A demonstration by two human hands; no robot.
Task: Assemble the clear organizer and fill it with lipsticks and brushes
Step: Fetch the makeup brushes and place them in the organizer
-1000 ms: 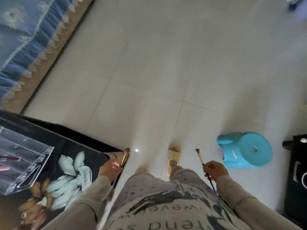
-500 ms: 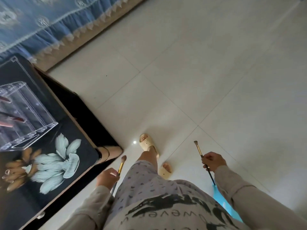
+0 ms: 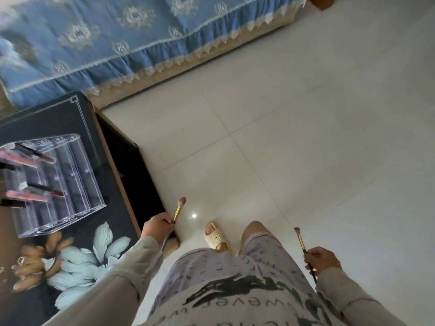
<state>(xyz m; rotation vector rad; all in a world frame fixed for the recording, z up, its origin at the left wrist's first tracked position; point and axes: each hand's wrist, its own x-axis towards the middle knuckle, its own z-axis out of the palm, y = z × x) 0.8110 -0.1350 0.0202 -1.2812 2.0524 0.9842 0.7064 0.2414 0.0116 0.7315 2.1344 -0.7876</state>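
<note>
The clear organizer [image 3: 70,184] stands on the black floral table [image 3: 77,255] at the left, with pink lipsticks [image 3: 28,194] lying in its slots. My left hand [image 3: 157,228] grips a gold-handled makeup brush [image 3: 177,209] beside the table's right edge, bristles pointing up and away. My right hand [image 3: 321,257] holds a second, thinner brush [image 3: 299,238] at the lower right over the floor, far from the organizer.
A sofa with a blue fringed cover [image 3: 141,38] runs along the top. White floor tiles [image 3: 306,137] fill the middle and right. My legs and a cream slipper [image 3: 215,236] are below, between my hands.
The view has swung left: the table and organizer have come nearer the middle, the sofa fills the top, and the blue stool has dropped out of sight. Both hands still hold their brushes.
</note>
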